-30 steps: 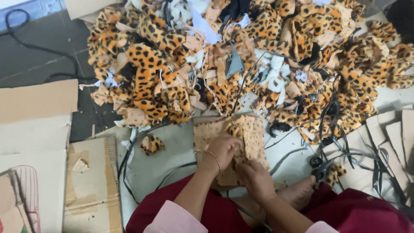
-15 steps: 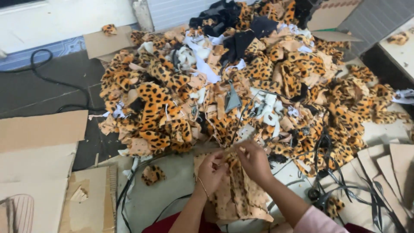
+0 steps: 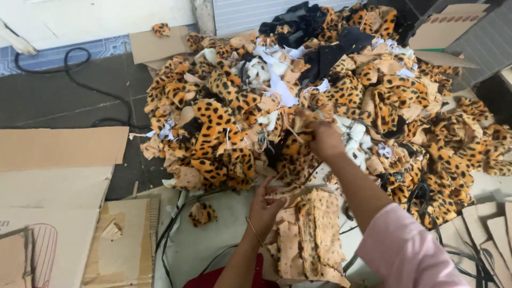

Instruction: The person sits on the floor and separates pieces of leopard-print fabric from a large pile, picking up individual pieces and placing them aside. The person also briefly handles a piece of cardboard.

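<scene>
Head view, looking down: the right hand (image 3: 326, 140) is stretched out over a big heap of leopard-print fabric scraps (image 3: 341, 106), its fingers pinched together on a thin tan strip (image 3: 295, 133) at the front edge of the heap. The left hand (image 3: 265, 207) sits nearer the body, fingers loosely curled with the thumb up, resting on the top of a stack of pale tan cut pieces (image 3: 309, 240) laid reverse side up on a grey sheet (image 3: 205, 248); whether it grips a piece I cannot tell. One small leopard scrap (image 3: 202, 213) lies alone just left of the stack. Flattened cardboard (image 3: 58, 165) lies well to the left, and a black cable (image 3: 80, 85) curves across the dark floor.
</scene>
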